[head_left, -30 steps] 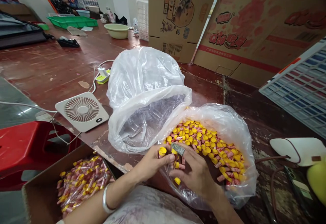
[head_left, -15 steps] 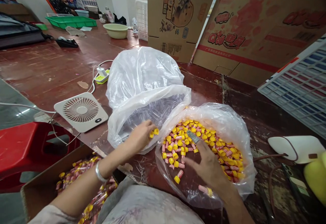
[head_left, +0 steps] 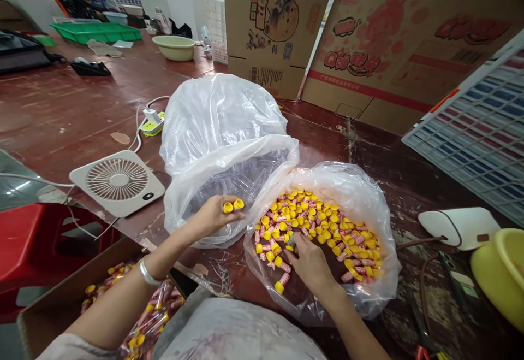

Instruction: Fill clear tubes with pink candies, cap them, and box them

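My left hand (head_left: pixel 215 215) is closed around two yellow caps (head_left: pixel 233 206), their round ends facing me; whatever lies behind them is hidden by my fingers. It hovers at the mouth of a white plastic bag (head_left: pixel 223 106) that holds clear tube-like pieces (head_left: pixel 254 169). Inside a second clear plastic bag (head_left: pixel 379 207), many small pink-patterned pieces with yellow caps (head_left: pixel 323 218) lie in a spread pile. My right hand (head_left: pixel 311 264) reaches into the pile's near left side, fingertips bent together, one of them wrapped in grey tape. What they pinch cannot be made out.
A carton (head_left: pixel 39 322) of similar pieces stands below left, by a red stool (head_left: pixel 36 256). A flat fan (head_left: pixel 118 180) and power strip (head_left: pixel 153 124) lie left. Cardboard boxes (head_left: pixel 347 98) and a plastic crate (head_left: pixel 475 136) stand behind. A yellow bowl (head_left: pixel 501 278) and phone (head_left: pixel 460 283) sit right.
My right hand has moved left and its fingers have drawn together at the pieces. My left hand has turned, showing the yellow caps more fully. The view has shifted slightly right.
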Demonstrator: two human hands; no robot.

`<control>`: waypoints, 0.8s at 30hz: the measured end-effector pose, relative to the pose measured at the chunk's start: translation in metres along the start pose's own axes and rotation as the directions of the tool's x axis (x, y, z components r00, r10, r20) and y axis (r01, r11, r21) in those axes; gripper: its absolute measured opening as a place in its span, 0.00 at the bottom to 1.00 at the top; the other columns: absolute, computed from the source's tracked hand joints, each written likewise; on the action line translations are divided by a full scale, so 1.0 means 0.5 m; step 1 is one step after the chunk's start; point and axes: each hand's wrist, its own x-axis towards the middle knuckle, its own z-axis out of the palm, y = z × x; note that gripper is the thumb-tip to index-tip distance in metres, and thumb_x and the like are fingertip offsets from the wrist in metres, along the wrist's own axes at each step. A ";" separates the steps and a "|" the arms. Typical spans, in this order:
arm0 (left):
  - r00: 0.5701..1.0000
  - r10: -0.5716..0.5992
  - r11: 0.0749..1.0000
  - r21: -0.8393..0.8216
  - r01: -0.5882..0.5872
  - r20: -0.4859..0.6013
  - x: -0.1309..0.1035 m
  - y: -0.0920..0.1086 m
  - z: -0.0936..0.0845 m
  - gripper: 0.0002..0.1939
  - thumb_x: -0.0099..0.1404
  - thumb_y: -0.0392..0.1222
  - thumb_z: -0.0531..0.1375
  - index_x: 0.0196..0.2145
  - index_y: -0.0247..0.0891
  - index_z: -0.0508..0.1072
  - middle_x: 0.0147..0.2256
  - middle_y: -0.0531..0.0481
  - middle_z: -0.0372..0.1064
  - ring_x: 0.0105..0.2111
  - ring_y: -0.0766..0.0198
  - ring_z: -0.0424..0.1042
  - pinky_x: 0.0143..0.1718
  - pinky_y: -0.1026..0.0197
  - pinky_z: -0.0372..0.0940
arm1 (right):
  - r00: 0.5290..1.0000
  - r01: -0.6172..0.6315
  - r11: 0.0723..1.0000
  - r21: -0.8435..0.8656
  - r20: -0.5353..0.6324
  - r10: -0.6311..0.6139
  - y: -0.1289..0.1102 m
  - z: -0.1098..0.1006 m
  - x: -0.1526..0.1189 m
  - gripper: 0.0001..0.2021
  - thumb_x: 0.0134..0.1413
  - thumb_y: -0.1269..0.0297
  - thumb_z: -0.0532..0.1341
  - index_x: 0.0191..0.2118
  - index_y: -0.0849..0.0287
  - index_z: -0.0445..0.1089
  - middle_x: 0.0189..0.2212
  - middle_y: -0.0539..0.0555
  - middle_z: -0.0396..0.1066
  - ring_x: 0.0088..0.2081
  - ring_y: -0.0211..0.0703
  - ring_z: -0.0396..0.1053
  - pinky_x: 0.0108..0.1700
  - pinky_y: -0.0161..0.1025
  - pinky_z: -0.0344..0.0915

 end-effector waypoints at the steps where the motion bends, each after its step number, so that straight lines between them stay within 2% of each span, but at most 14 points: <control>1: 0.999 -0.017 0.981 -0.193 0.026 0.043 -0.016 0.013 0.004 0.14 0.63 0.50 0.63 0.35 0.35 0.74 0.27 0.54 0.67 0.27 0.66 0.64 0.29 0.66 0.59 | 1.000 -0.005 0.999 0.039 -0.014 0.005 -0.001 -0.008 0.002 0.06 0.56 0.68 0.64 0.32 0.56 0.65 0.29 0.52 0.75 0.30 0.45 0.76 0.32 0.38 0.72; 3: 0.990 -0.021 0.846 -0.526 0.093 0.142 -0.045 0.041 0.022 0.17 0.60 0.52 0.65 0.28 0.35 0.71 0.22 0.58 0.59 0.23 0.70 0.57 0.25 0.67 0.53 | 0.997 -0.013 0.974 0.225 -0.071 0.029 -0.011 -0.029 0.007 0.05 0.60 0.63 0.62 0.36 0.56 0.66 0.31 0.53 0.77 0.33 0.44 0.78 0.35 0.39 0.75; 4: 0.983 -0.014 0.772 -0.622 0.126 0.182 -0.056 0.054 0.033 0.18 0.58 0.53 0.67 0.26 0.35 0.69 0.21 0.59 0.56 0.23 0.71 0.54 0.24 0.67 0.50 | 0.993 -0.003 0.934 0.356 -0.106 0.044 -0.021 -0.039 0.010 0.06 0.62 0.60 0.61 0.39 0.57 0.67 0.35 0.55 0.78 0.36 0.45 0.79 0.38 0.40 0.76; 6: 0.971 -0.010 0.648 -0.738 0.188 0.239 -0.070 0.079 0.058 0.21 0.55 0.52 0.69 0.24 0.35 0.66 0.21 0.60 0.53 0.22 0.72 0.51 0.24 0.67 0.47 | 0.983 0.050 0.813 0.579 -0.172 0.062 -0.048 -0.057 0.014 0.10 0.64 0.59 0.60 0.46 0.57 0.69 0.41 0.57 0.79 0.41 0.46 0.79 0.44 0.43 0.77; 8: 0.966 -0.017 0.542 -0.809 0.227 0.259 -0.075 0.100 0.080 0.21 0.52 0.51 0.71 0.23 0.35 0.66 0.21 0.59 0.54 0.22 0.72 0.51 0.24 0.67 0.46 | 0.977 0.115 0.754 0.646 -0.211 0.032 -0.078 -0.069 0.018 0.11 0.64 0.60 0.61 0.49 0.56 0.71 0.44 0.57 0.78 0.44 0.47 0.78 0.48 0.45 0.76; 12: 0.967 -0.028 0.303 -0.920 0.249 0.253 -0.074 0.127 0.105 0.19 0.48 0.48 0.74 0.27 0.33 0.73 0.25 0.55 0.66 0.26 0.68 0.63 0.31 0.65 0.59 | 0.969 0.225 0.795 0.563 -0.218 -0.119 -0.118 -0.082 0.018 0.08 0.65 0.64 0.60 0.48 0.54 0.73 0.42 0.54 0.78 0.45 0.45 0.77 0.49 0.43 0.75; 15: 0.970 -0.079 0.171 -0.955 0.242 0.232 -0.075 0.133 0.114 0.18 0.47 0.47 0.75 0.29 0.32 0.76 0.27 0.51 0.71 0.28 0.65 0.68 0.34 0.63 0.63 | 0.931 0.365 0.828 0.426 -0.196 -0.310 -0.128 -0.085 0.012 0.16 0.63 0.58 0.63 0.53 0.56 0.69 0.47 0.58 0.75 0.51 0.49 0.73 0.54 0.48 0.72; 18: 0.968 -0.131 0.094 -0.970 0.225 0.212 -0.078 0.133 0.125 0.17 0.49 0.48 0.74 0.25 0.31 0.75 0.24 0.50 0.71 0.26 0.66 0.67 0.33 0.64 0.64 | 0.873 0.473 0.854 0.217 -0.245 -0.421 -0.132 -0.071 0.005 0.31 0.54 0.51 0.69 0.58 0.61 0.63 0.51 0.64 0.71 0.56 0.57 0.68 0.58 0.57 0.69; 21: 0.961 -0.130 0.041 -0.968 0.249 0.242 -0.080 0.136 0.138 0.18 0.49 0.48 0.74 0.24 0.31 0.74 0.23 0.51 0.69 0.25 0.67 0.66 0.32 0.64 0.63 | 0.828 0.480 0.876 0.053 -0.356 -0.433 -0.143 -0.045 0.000 0.28 0.51 0.56 0.69 0.54 0.62 0.63 0.46 0.64 0.71 0.52 0.58 0.70 0.54 0.59 0.70; 24: 0.943 -0.091 0.024 -0.946 0.323 0.320 -0.088 0.130 0.141 0.19 0.44 0.45 0.76 0.30 0.31 0.77 0.26 0.50 0.71 0.27 0.67 0.67 0.34 0.64 0.63 | 0.816 0.493 0.869 0.027 -0.359 -0.452 -0.160 -0.033 -0.002 0.25 0.49 0.55 0.69 0.50 0.61 0.64 0.41 0.63 0.72 0.48 0.59 0.72 0.51 0.60 0.72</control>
